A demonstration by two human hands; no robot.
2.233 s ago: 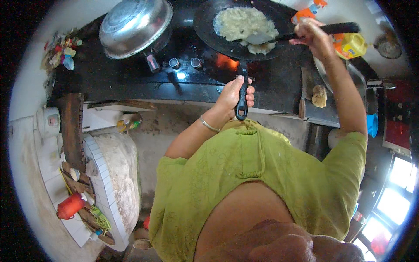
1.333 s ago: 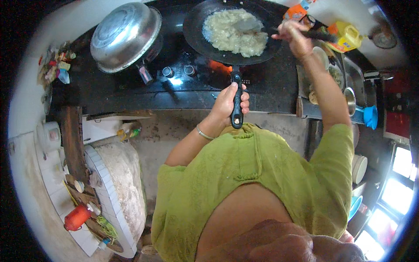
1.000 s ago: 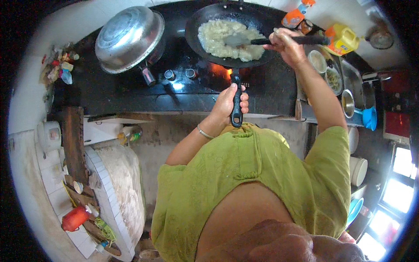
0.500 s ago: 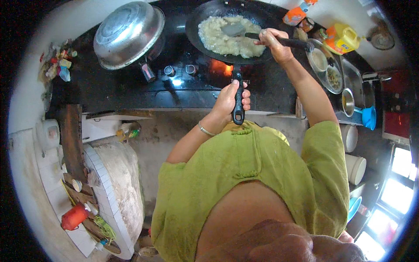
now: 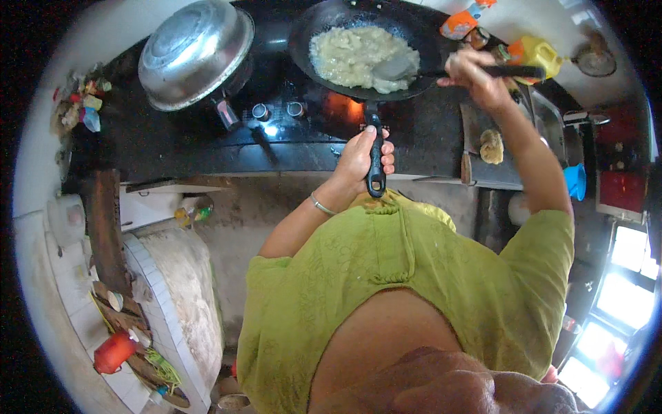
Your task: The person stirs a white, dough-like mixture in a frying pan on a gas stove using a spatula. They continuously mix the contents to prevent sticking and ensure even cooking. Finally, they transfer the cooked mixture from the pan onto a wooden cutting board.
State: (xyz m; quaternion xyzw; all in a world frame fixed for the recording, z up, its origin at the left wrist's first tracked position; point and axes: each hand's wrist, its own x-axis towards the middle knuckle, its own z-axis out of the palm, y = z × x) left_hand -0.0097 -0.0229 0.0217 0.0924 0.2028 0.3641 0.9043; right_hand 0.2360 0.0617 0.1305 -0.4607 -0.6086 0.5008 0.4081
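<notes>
Left hand (image 5: 360,153), wrapped round wok handle (image 5: 376,164), six o'clock of wok (image 5: 301,47). Right hand (image 5: 479,81), grasping spatula (image 5: 517,71), blade (image 5: 394,67) at four o'clock on pale food (image 5: 348,50) inside. Step, apparently: turning; next move likely needs blade slid beneath, handle steadied.

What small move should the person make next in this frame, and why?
Probably slide the spatula leftward to turn the pale food. Its blade is at the food's right side, gripped by the right hand, while the left hand holds the pan handle. An orange glow below the pan suggests heat.
</notes>
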